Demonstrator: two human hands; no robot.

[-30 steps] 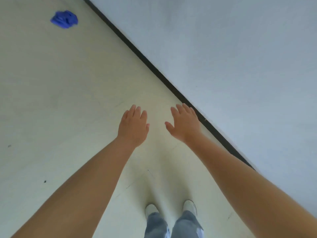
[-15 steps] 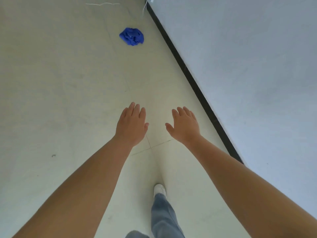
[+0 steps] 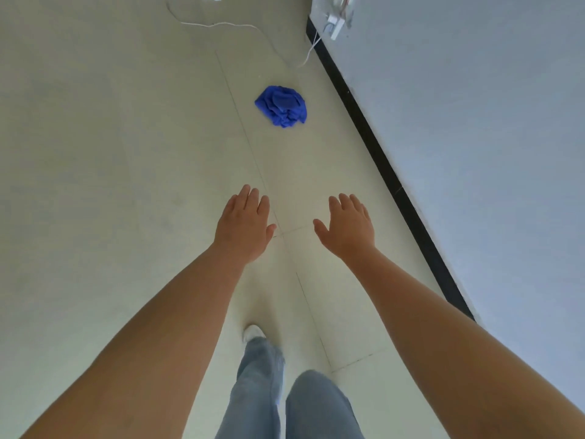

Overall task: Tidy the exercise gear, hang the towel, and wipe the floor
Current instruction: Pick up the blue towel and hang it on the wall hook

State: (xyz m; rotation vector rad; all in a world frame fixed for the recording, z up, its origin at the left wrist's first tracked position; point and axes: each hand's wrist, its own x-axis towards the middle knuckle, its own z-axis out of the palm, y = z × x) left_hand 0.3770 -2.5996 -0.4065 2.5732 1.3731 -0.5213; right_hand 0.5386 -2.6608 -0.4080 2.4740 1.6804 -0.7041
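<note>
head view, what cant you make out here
- Blue cloth: crumpled, so its full shape is hidden in its own folds.
- White cable: its far end is cut off by the top edge.
- White device by the wall: too small to identify.
- Right foot: hidden behind the jeans.

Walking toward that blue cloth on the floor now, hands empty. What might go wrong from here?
Two risks. The white cable loops across the floor just beyond the blue cloth; a step past the cloth might snag it and tug the plug at the wall socket. Also, both the left hand and right hand are open and far above the cloth, so a deep bend near the black baseboard is needed.
</note>
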